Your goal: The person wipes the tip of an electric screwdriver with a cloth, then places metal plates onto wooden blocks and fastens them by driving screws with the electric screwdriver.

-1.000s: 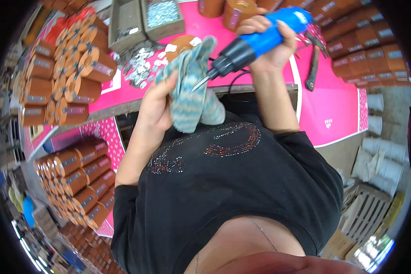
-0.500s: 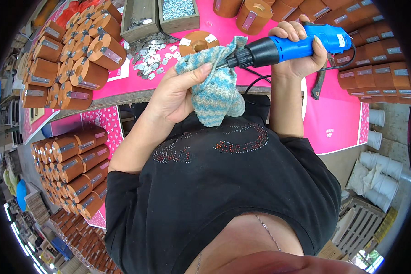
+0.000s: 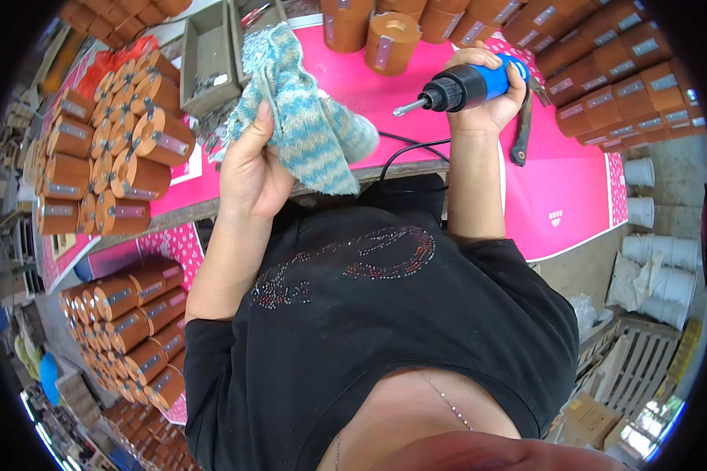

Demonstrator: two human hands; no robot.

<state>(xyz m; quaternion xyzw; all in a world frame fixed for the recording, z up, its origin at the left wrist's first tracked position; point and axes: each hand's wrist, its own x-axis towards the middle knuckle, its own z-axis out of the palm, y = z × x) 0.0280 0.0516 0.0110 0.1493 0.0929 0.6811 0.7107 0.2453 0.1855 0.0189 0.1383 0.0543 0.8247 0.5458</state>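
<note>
Above the pink-covered table (image 3: 573, 196), the blue-and-white striped woolly cloth (image 3: 306, 118), clasped in the left hand (image 3: 251, 169), is now drawn off the bit of the blue-and-black electric screwdriver (image 3: 467, 85), gripped by the right hand (image 3: 487, 94).

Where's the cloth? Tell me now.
In the head view, the cloth hangs from the raised left hand, upper centre-left over the pink table, left of the screwdriver tip.
</note>
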